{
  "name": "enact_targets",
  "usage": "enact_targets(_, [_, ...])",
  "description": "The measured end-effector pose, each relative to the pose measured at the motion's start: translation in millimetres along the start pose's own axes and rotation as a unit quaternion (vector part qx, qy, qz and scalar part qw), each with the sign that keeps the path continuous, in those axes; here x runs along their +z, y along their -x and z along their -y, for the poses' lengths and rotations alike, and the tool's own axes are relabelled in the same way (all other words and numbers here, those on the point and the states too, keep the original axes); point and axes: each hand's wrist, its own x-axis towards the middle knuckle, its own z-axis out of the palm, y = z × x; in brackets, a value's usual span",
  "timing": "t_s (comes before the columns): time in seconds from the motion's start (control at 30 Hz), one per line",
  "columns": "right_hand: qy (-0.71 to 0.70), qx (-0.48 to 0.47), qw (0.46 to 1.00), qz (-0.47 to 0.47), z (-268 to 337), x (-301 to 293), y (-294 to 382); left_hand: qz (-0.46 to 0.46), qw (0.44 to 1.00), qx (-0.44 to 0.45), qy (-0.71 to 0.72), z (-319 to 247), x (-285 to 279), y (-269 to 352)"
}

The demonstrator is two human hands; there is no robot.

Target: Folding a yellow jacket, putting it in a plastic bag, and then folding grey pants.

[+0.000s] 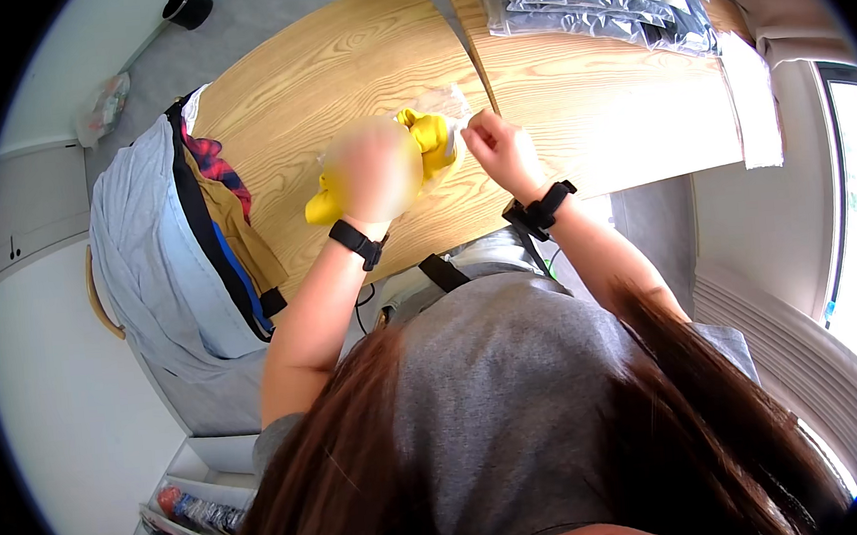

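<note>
A bunched yellow cloth, probably a garment (435, 142), lies on the wooden table in front of me. Clear plastic film, which looks like a bag (451, 100), shows along its far side. My left hand (377, 168) is over the yellow cloth; a blur covers its fingers, so its grip cannot be made out. To the right, my right hand (498, 147) has its fingers curled together at the right edge of the plastic and seems to pinch it. Both wrists wear black straps.
Several garments, with a light grey one (136, 243) outermost, hang over the table's left end. Plastic-wrapped clothes (597, 10) are stacked on the adjoining table (573, 93). White plastic sleeves (753, 107) lie at its right end. Bins of packed items (199, 507) stand low at left.
</note>
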Motion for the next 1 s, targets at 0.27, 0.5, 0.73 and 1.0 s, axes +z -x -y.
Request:
enact_targets(0.27, [0.158,-0.246,0.953,0.078,-22.3,9.5,8.8,0.016,1.0,-0.013,0.003,3.0,0.9,-6.6])
enact_targets(0.5, [0.206,-0.225,0.952,0.035,-18.9,7.7,3.3,0.014,1.0,-0.001,-0.015,-0.8,-2.8,-2.9])
enact_targets(0.73, [0.19,-0.255,0.945,0.072,13.1,-11.7,-2.2,0.025,0.997,0.008,-0.076,-21.0,0.5,10.9])
enact_targets(1.0, [0.109,-0.301,0.937,0.143,15.2,-25.1,0.4,0.117,0.985,0.069,0.105,-7.3,-30.0,43.0])
